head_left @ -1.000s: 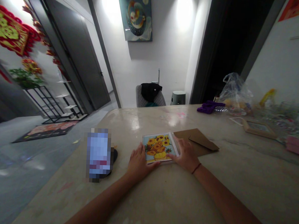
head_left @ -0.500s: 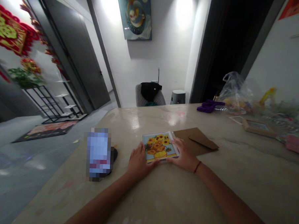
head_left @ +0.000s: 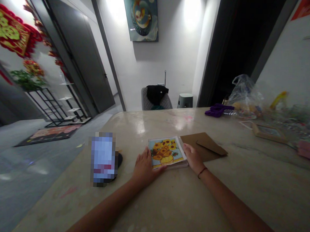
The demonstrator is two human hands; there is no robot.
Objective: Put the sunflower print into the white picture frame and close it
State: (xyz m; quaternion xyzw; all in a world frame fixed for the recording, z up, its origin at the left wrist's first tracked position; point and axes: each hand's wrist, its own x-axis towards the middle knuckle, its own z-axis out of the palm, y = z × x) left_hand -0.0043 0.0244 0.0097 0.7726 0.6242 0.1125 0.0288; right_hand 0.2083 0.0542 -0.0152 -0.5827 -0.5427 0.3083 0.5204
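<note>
A square sunflower picture in a thin, clear-edged picture frame lies on the table in front of me. My left hand grips the frame's left side, fingers along that edge and thumb across the near left corner. On the opposite side my right hand is turned on edge, its thumb on top and its fingers closed against the frame's right edge; the lower fingers are hidden. Near the right corner the picture's front edge looks slightly raised from the frame. Partly behind my right hand is a brown paper envelope.
A blurred-out phone-like screen stands on a dark base at left on the marble table. At right are a purple cloth-like item, a clear plastic bag, a wooden frame and a pink item.
My right hand has slid off the picture's top to its right edge and rolled onto its side. The picture's near right edge now looks raised. My left hand stays put.
</note>
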